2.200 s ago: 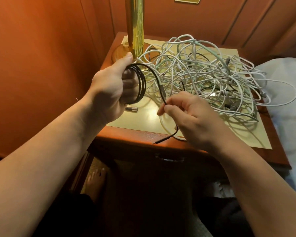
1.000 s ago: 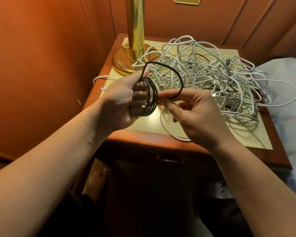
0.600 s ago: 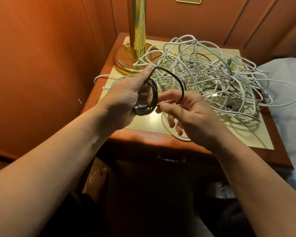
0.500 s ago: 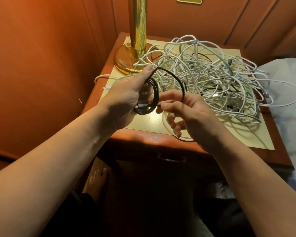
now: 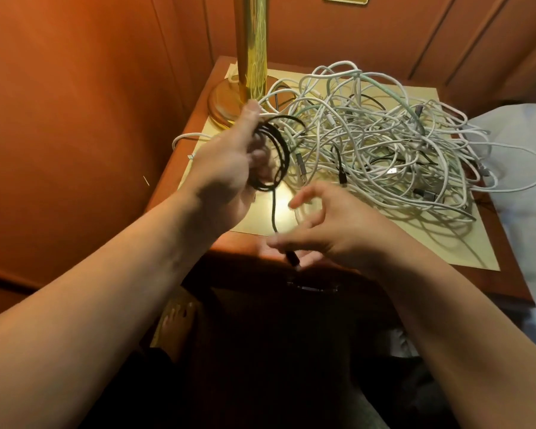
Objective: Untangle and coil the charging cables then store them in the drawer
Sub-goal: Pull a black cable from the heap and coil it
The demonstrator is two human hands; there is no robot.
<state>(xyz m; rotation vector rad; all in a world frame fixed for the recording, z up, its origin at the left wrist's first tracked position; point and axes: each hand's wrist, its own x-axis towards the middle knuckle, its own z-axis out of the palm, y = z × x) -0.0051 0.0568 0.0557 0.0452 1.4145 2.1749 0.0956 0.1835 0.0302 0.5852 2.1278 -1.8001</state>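
Head view, left hand (image 5: 226, 168) fingers gripping black cable coil (image 5: 276, 156), right hand (image 5: 328, 233) fingers pinching its tail at nightstand (image 5: 508, 274) front edge.

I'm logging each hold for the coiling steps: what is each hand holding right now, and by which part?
The left hand grips the black cable by its coiled loops. The right hand pinches the same cable's loose tail near the plug.

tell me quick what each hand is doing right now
Left hand: grips the coiled black charging cable.
Right hand: pinches that cable's loose plug end, other fingers spread.
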